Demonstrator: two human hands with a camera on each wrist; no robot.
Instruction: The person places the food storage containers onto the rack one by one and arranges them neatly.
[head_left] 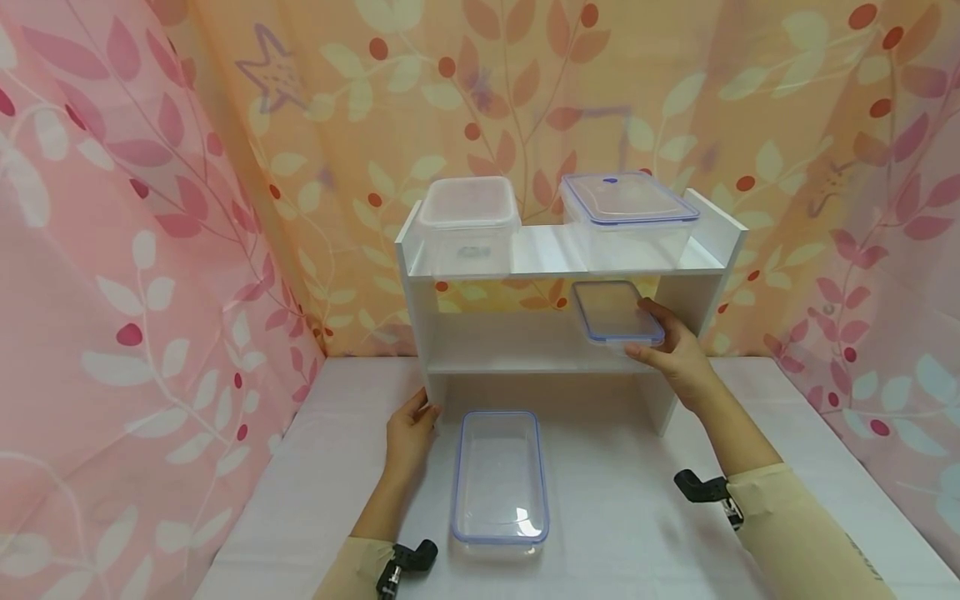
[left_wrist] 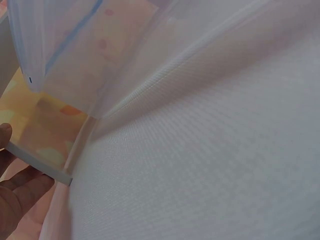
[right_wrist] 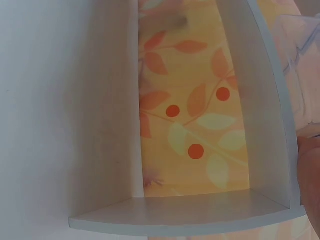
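My right hand [head_left: 678,358] grips a small clear food container [head_left: 618,312] with a blue-rimmed lid by its right side, at the right end of the white shelf's middle board. In the right wrist view only part of that hand [right_wrist: 311,180] shows, beside the clear container [right_wrist: 302,70]. Low on the shelf's left side panel [head_left: 423,333], my left hand [head_left: 408,437] pinches the edge. The left wrist view has its thumb and fingers [left_wrist: 30,190] on either side of the panel's edge [left_wrist: 40,164]. A larger blue-rimmed container [head_left: 500,479] lies on the table between my arms.
On the top board [head_left: 543,250] stand a white-lidded clear container [head_left: 468,225] at left and a blue-rimmed one [head_left: 630,221] at right. A white cloth covers the table [head_left: 607,517]. Patterned curtains [head_left: 510,100] hang behind and at both sides.
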